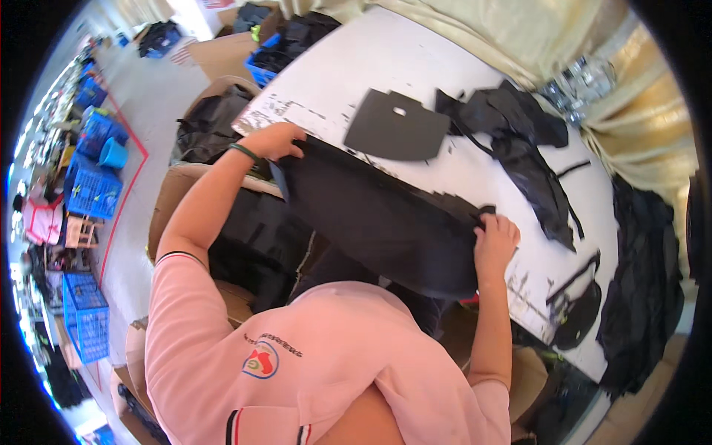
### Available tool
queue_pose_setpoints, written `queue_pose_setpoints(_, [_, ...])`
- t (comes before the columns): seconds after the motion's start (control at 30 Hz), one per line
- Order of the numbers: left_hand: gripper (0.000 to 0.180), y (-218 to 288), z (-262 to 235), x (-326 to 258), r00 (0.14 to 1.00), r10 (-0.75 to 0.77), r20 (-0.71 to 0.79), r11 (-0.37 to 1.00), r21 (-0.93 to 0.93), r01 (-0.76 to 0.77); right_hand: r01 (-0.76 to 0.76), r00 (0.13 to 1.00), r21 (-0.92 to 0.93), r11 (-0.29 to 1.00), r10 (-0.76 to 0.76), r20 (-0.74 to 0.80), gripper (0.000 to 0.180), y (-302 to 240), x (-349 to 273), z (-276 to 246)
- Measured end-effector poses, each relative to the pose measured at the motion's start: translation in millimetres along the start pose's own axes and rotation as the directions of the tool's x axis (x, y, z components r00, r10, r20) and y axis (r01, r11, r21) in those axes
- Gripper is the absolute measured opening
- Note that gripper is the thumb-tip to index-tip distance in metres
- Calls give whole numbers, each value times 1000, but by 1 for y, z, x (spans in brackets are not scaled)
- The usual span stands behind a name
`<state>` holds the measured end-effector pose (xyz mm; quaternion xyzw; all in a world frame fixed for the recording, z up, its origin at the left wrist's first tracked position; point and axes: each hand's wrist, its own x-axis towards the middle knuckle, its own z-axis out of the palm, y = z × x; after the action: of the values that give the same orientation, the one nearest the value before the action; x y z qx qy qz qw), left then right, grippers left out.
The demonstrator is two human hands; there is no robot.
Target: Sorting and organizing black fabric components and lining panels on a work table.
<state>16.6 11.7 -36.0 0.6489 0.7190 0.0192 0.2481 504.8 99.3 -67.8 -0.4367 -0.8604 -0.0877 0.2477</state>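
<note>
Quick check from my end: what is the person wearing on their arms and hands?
Both forearms are bare, with no gloves on either hand. The left hand has a thin dark green band at the wrist. The short pink sleeve on the left arm ends in a cuff with dark and white trim. The right hand shows no band, watch or ring.

Your left hand and right hand pin the two ends of the long black panel, which blocks the near edge of the tabletop. Beyond it, a flat black sheet lies just past the panel, and a heap of black fabric crowds the right. Bare white surface opens far and left of the sheet. Straps clutter the near right.
</note>
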Motion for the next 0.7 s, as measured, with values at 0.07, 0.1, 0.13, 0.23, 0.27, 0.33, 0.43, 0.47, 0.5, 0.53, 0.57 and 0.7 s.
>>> queue_pose_setpoints(0.07, [33,26,-13,-4,973,-217,79,962,-149,227,19,998,147,989,-27,52,28,-8,-5,-6])
queue_pose_setpoints(0.1, [33,20,-7,4,977,-194,92,967,-150,206,45,993,286,957,-73,90,36,-15,-14,-5])
queue_pose_setpoints(0.13, [32,5,-1,6,997,-73,-4,996,-57,73,74,985,431,900,-134,111,44,-25,-20,-3])
queue_pose_setpoints(0.23, [30,-9,10,14,985,83,-154,995,70,-73,152,847,345,926,-302,437,80,-44,-30,-2])
queue_pose_setpoints(0.27, [29,-11,12,15,969,97,-229,993,95,-77,150,847,343,927,-299,438,80,-41,-34,-2])
queue_pose_setpoints(0.33, [27,-19,10,14,969,107,-221,991,105,-85,165,820,315,935,-307,482,83,-40,-37,-4])
queue_pose_setpoints(0.43, [22,-17,-1,0,993,-24,-117,985,-171,4,159,814,347,924,-322,484,86,-37,-37,-6])
queue_pose_setpoints(0.47, [20,-14,-5,-5,991,-129,18,891,-438,124,159,797,347,924,-328,507,87,-37,-35,-7])
queue_pose_setpoints(0.5, [15,-17,-7,-8,992,-116,42,866,-485,122,160,797,348,924,-329,506,87,-37,-35,-7])
queue_pose_setpoints(0.53, [15,-23,-10,-13,992,-123,40,865,-485,127,160,791,344,925,-328,516,87,-38,-35,-7])
queue_pose_setpoints(0.57, [13,-28,-13,-18,992,-121,27,830,-545,116,160,785,340,927,-328,525,87,-39,-34,-7])
queue_pose_setpoints(0.7, [12,-15,-29,-35,987,-144,-69,769,-636,68,134,780,360,923,-322,536,83,-41,-32,-10])
